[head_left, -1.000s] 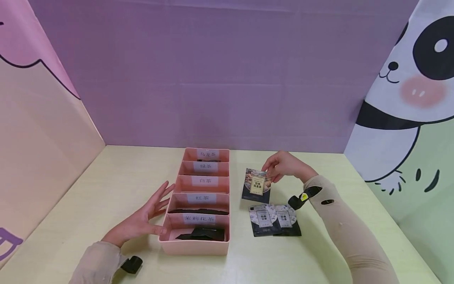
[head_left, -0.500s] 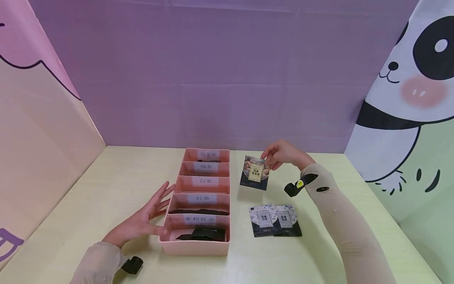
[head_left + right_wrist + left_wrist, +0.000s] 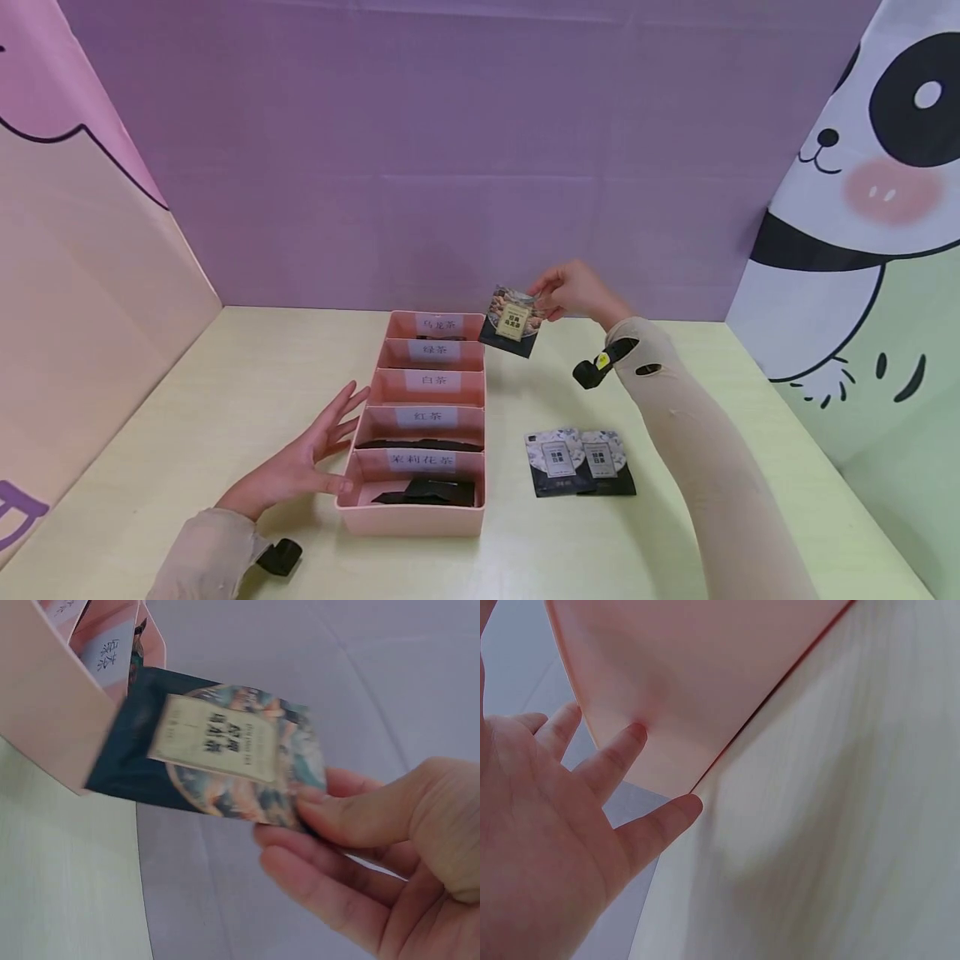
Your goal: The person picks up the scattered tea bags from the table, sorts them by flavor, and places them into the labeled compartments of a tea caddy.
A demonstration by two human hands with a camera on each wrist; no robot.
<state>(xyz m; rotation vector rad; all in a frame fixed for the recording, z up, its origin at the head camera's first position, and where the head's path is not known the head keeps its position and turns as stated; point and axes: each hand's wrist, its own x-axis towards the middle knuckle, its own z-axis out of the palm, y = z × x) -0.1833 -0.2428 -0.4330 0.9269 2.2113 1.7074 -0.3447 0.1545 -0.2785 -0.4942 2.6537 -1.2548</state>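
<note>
My right hand (image 3: pixel 573 292) pinches a tea sachet (image 3: pixel 511 323) by its upper corner, between thumb and fingers. Dark below with a patterned top and a cream label, the sachet (image 3: pixel 206 754) hangs tilted beside the far right end of the pink divided box (image 3: pixel 408 522). Along the box's left side, my left hand (image 3: pixel 318 454) is spread, with its fingertips against the wall. In the left wrist view, straight fingers (image 3: pixel 622 754) reach the box's pink side (image 3: pixel 682 675). White labels with dark characters mark the compartments, and black sachets (image 3: pixel 431 492) lie in the nearest one.
Two white-and-black tea sachets (image 3: pixel 558 464) lie overlapping on the pale table (image 3: pixel 570 550), right of the box. Behind the table rises a purple backdrop (image 3: pixel 480 167). A panel with a printed panda (image 3: pixel 892 125) stands on the right, a pink and beige one on the left.
My right hand has carried the patterned sachet away from the two lying sachets, backward and left to the far end of the box. My left hand has stayed at the box.
</note>
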